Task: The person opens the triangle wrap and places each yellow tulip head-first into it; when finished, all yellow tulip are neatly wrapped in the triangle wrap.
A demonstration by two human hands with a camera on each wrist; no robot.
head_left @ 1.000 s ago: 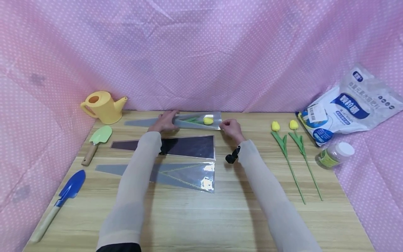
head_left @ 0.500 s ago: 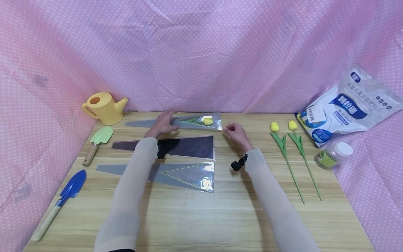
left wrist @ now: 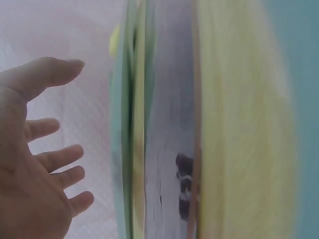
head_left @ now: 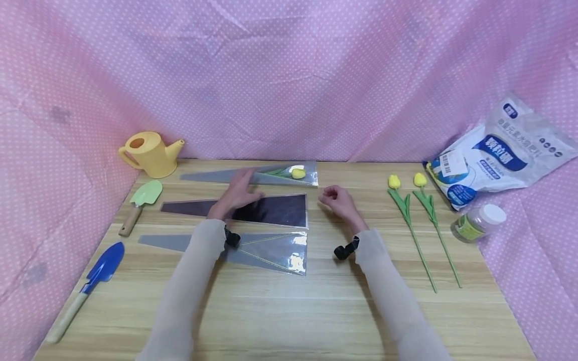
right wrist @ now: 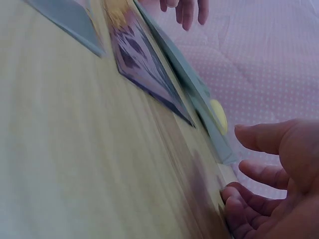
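Observation:
My left hand (head_left: 236,194) hovers over the dark sleeve (head_left: 286,210) and the narrow part of the far clear sleeve (head_left: 203,176); its fingers are spread and hold nothing. Inside that clear sleeve lies a yellow tulip (head_left: 298,173) with green leaves. To the right of the sleeves, my right hand (head_left: 340,201) is above the table, fingers loosely bent. In the right wrist view its thumb (right wrist: 264,137) stands apart from the fingers, with nothing between them. Nearest me lies another clear sleeve (head_left: 275,245) with yellow lines.
Two yellow tulips (head_left: 408,215) lie at the right, beside a lidded jar (head_left: 478,223) and a white bag (head_left: 492,155). At the left are a yellow watering can (head_left: 153,155), a green trowel (head_left: 146,193) and a blue trowel (head_left: 106,263). A pink dotted cloth (head_left: 289,80) hangs behind.
My right hand has let go of the far sleeve's wide end and drawn back toward me. My left hand has lifted off that sleeve and moved nearer me. The sleeve with the tulip stays put.

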